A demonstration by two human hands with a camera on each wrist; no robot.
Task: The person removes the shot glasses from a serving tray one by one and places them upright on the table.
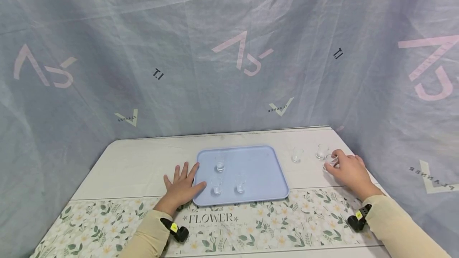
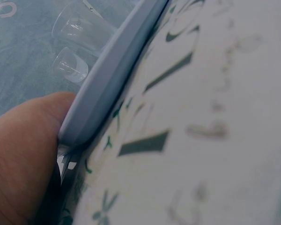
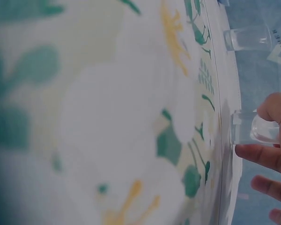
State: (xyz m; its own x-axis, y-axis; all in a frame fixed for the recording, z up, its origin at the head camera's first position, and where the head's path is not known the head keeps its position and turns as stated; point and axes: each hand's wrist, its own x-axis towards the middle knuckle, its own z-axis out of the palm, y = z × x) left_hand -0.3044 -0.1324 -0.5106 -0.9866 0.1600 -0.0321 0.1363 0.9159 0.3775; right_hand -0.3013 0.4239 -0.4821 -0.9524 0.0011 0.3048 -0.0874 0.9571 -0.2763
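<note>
The right hand [image 1: 349,170] has its grip curled around a small clear glass [image 1: 331,161], thumb and fingers pinching it near the worktop's [image 1: 136,158] far right corner. Two more glasses [image 1: 297,155] stand just beside it, toward the middle. The left hand [image 1: 181,186] lies flat, fingers spread, its thumb touching the near left corner of a blue tray [image 1: 265,170] that carries three glasses [image 1: 220,163]. A floral runner [image 1: 251,222] covers the near edge.
</note>
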